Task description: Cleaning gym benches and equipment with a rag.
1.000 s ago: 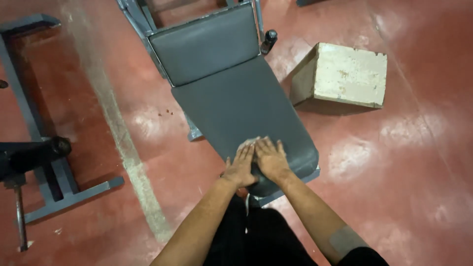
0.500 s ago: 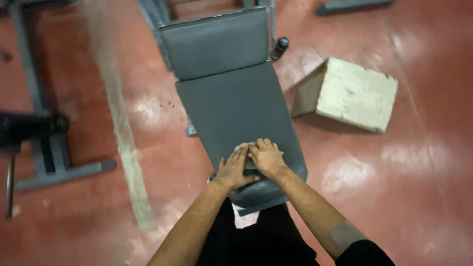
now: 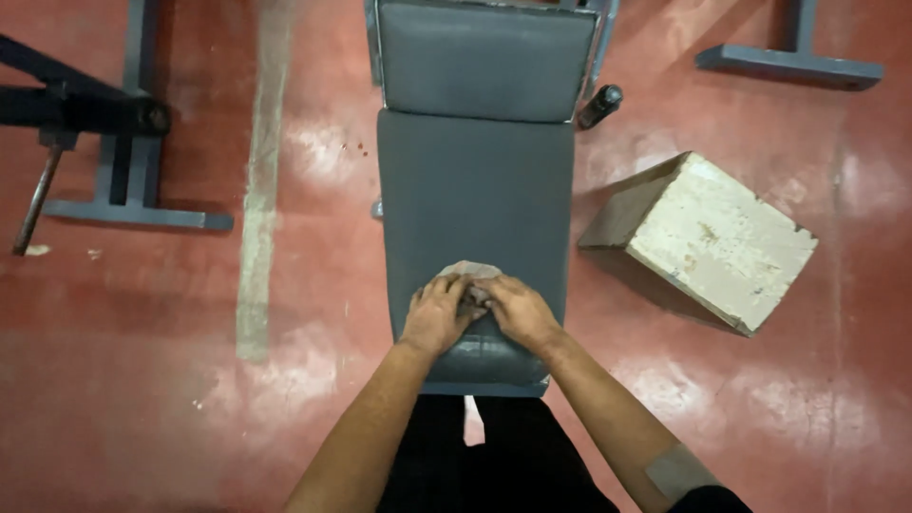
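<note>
1. I see my left hand (image 3: 439, 315) and my right hand (image 3: 513, 311) side by side on the near end of the grey padded seat (image 3: 475, 190), fingertips meeting in the middle.
2. Both hands press down, palms low and fingers curled, on a crumpled grey cloth (image 3: 468, 274). Most of the cloth lies under the fingers; a rounded edge of it shows just beyond the knuckles, on the far side of the hands.
3. I cannot tell whether the fingers actually pinch the cloth or only bear down on it.
4. The cloth lies on the centre line of the seat, well short of the seam where the grey back pad (image 3: 484, 57) begins.
5. Right of the seat, a pale, scuffed block (image 3: 722, 237) sits tilted on the red floor (image 3: 190, 380), apart from the seat.
6. A black cylindrical knob (image 3: 600, 104) juts out just beside the seam on the right.
7. At the left, a grey metal frame (image 3: 123, 190) stands on the floor, with a worn pale stripe (image 3: 256, 218) between it and the seat.
</note>
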